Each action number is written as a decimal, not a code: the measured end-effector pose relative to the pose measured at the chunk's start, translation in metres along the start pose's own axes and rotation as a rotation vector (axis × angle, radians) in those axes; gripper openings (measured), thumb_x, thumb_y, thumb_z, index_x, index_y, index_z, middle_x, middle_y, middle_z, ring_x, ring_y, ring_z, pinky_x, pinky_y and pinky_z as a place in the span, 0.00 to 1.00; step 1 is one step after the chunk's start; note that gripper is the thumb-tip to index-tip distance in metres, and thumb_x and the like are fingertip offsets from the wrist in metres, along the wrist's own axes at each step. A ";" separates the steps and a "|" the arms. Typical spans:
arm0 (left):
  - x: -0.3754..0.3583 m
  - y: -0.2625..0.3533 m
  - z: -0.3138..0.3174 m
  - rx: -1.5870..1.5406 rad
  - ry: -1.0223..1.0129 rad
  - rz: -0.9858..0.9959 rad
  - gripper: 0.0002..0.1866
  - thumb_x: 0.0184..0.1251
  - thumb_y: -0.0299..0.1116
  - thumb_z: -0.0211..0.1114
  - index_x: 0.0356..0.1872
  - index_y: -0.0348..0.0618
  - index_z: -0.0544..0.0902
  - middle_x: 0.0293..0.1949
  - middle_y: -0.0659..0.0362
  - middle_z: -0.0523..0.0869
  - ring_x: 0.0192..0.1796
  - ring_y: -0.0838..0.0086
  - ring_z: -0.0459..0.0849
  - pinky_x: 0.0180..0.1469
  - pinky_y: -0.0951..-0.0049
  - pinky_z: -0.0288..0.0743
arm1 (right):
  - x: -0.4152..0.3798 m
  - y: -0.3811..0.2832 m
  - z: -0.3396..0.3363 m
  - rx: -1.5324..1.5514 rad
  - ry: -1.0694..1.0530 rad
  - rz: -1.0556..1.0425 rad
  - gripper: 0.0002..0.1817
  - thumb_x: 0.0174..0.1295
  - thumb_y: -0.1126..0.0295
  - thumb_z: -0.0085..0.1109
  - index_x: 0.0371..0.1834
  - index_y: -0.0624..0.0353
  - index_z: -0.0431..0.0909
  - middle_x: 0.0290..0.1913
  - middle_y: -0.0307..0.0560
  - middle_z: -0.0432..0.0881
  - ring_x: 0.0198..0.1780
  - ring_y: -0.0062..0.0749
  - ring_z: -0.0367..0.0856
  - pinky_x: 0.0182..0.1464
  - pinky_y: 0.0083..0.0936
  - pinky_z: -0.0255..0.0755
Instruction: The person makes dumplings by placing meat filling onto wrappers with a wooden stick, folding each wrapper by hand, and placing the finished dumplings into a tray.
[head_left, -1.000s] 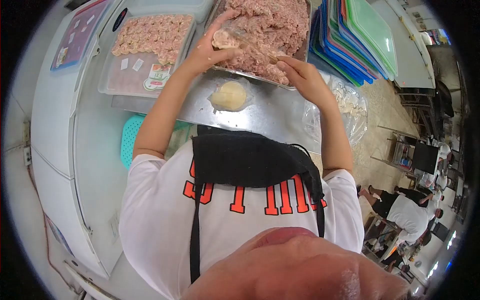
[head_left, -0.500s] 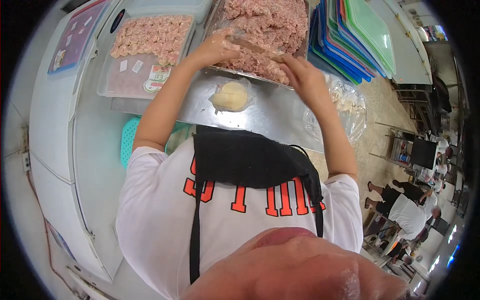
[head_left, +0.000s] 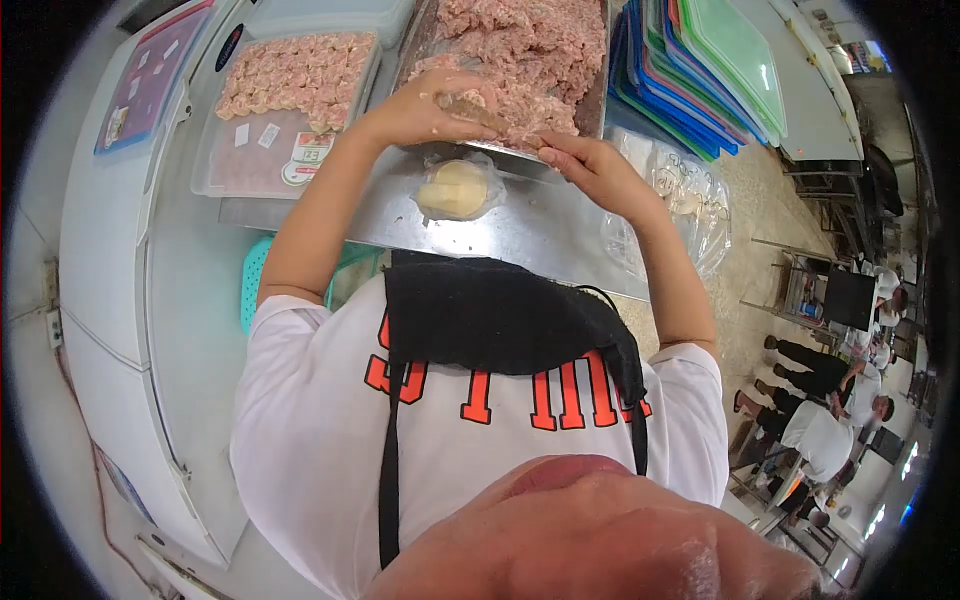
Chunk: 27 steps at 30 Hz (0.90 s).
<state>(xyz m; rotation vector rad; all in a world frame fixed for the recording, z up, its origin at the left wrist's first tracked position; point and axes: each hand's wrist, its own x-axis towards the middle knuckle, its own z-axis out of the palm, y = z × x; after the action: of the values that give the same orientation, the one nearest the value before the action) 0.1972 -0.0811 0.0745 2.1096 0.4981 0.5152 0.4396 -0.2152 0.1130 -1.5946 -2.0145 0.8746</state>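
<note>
Only partial orange shirt lettering (head_left: 520, 395), unreadable; both hands' fingers (head_left: 452, 100) clenched on a dumpling (head_left: 470, 107)

meat tray (head_left: 598, 100): top cut off | distant people (head_left: 830, 400): blurred, small

The left hand (head_left: 425, 105) and the right hand (head_left: 590, 165) are together at the near edge of the metal tray (head_left: 597, 100) full of pink minced meat (head_left: 520, 45). The left hand cups a small wrapper with meat. Just below the tray lies a stack of round wrappers (head_left: 455, 188). Left of the tray sits a clear box of finished dumplings (head_left: 300, 75). Right of it are stacked coloured lids (head_left: 700, 70).
</note>
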 end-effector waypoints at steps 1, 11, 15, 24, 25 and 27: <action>0.000 -0.002 0.001 0.079 0.021 -0.029 0.26 0.49 0.47 0.75 0.46 0.42 0.82 0.44 0.58 0.84 0.50 0.71 0.79 0.55 0.70 0.70 | 0.004 0.006 0.001 0.023 -0.066 0.020 0.17 0.67 0.62 0.55 0.55 0.59 0.78 0.51 0.51 0.83 0.48 0.40 0.82 0.51 0.30 0.72; -0.008 -0.025 0.004 0.061 0.203 -0.262 0.39 0.48 0.53 0.74 0.59 0.41 0.75 0.62 0.41 0.73 0.66 0.56 0.71 0.67 0.66 0.63 | 0.005 -0.004 -0.021 -0.435 0.246 -0.156 0.14 0.65 0.63 0.56 0.49 0.58 0.80 0.37 0.52 0.82 0.39 0.48 0.81 0.42 0.33 0.74; -0.014 0.002 -0.003 0.060 0.341 -0.038 0.35 0.49 0.47 0.76 0.58 0.42 0.76 0.45 0.57 0.82 0.44 0.73 0.79 0.48 0.73 0.74 | 0.005 -0.017 -0.010 -0.108 0.264 -0.161 0.16 0.69 0.63 0.51 0.50 0.64 0.78 0.44 0.61 0.82 0.45 0.49 0.81 0.48 0.30 0.73; -0.078 -0.051 -0.047 0.128 0.514 -0.233 0.26 0.52 0.37 0.75 0.52 0.40 0.77 0.38 0.60 0.82 0.41 0.76 0.80 0.42 0.75 0.75 | 0.036 0.087 0.066 0.127 0.228 0.069 0.20 0.70 0.59 0.48 0.54 0.62 0.76 0.48 0.54 0.82 0.51 0.41 0.81 0.53 0.32 0.71; -0.094 -0.063 -0.058 0.131 0.521 -0.241 0.26 0.52 0.37 0.75 0.52 0.40 0.77 0.38 0.60 0.82 0.41 0.76 0.80 0.42 0.75 0.75 | 0.036 0.098 0.072 0.130 0.220 0.063 0.20 0.70 0.59 0.48 0.54 0.62 0.76 0.48 0.54 0.82 0.51 0.41 0.81 0.53 0.32 0.71; -0.126 -0.083 -0.082 0.117 0.536 -0.661 0.32 0.50 0.42 0.74 0.57 0.41 0.76 0.47 0.53 0.83 0.47 0.65 0.81 0.52 0.68 0.74 | 0.035 0.114 0.082 0.267 0.242 0.212 0.19 0.69 0.60 0.51 0.53 0.64 0.77 0.47 0.49 0.83 0.50 0.33 0.79 0.53 0.28 0.70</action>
<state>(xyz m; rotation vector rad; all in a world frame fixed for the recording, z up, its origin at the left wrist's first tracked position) 0.0350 -0.0484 0.0261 1.7458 1.4930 0.6600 0.4553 -0.1829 -0.0273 -1.6878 -1.5169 0.9320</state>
